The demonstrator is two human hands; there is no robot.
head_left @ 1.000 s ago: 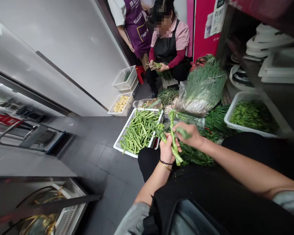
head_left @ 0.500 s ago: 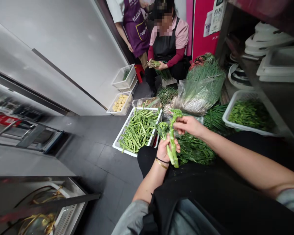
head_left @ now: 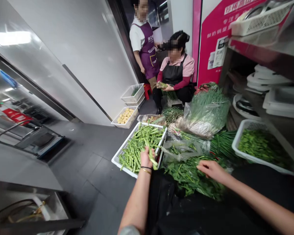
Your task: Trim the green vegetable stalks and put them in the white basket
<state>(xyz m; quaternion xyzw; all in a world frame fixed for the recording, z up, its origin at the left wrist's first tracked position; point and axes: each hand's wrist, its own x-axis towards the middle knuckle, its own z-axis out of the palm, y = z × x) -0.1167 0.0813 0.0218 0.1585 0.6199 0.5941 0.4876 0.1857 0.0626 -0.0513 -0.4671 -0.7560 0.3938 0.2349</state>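
Here, left to right across the floor:

Small far crates: two white crates stacked against the steel wall (head_left: 88, 65); the upper crate (head_left: 133, 94) shows a few green stems, the lower one (head_left: 125, 117) holds pale yellow lumps, perhaps potatoes.

Stem crate: a white slatted crate (head_left: 118, 156) on the dark tiles, heaped with trimmed green stems (head_left: 137, 147) lying mostly lengthwise, near to far.

Left hand: the left hand (head_left: 146, 157) sits at the crate's near right edge, fingers closed round a short green stalk (head_left: 152, 159). The stalk's long axis runs near-to-far and slightly rightward, roughly in line with the stems already in the crate; it is over the rim, touching or just above the heap, I cannot tell which.

Leaf pile: a loose pile of leafy greens (head_left: 191, 176) on the floor just right of the crate, partly under a clear plastic bag (head_left: 183, 148).

Right hand: the right hand (head_left: 212, 169) lies on the pile's far right side, fingers spread apart and pointing left into the leaves, gripping nothing that I can see. It is the nearer hand to the untrimmed greens; the left is the nearer to the crate.

Chive bundle: a large bagged bundle of chives (head_left: 205, 109) leaning behind the pile.

Right crate: a white crate (head_left: 245, 125) under the shelf, full of picked green leaves (head_left: 257, 145).

Far end: a seated person (head_left: 176, 73) holds a bunch of greens; another stands behind.
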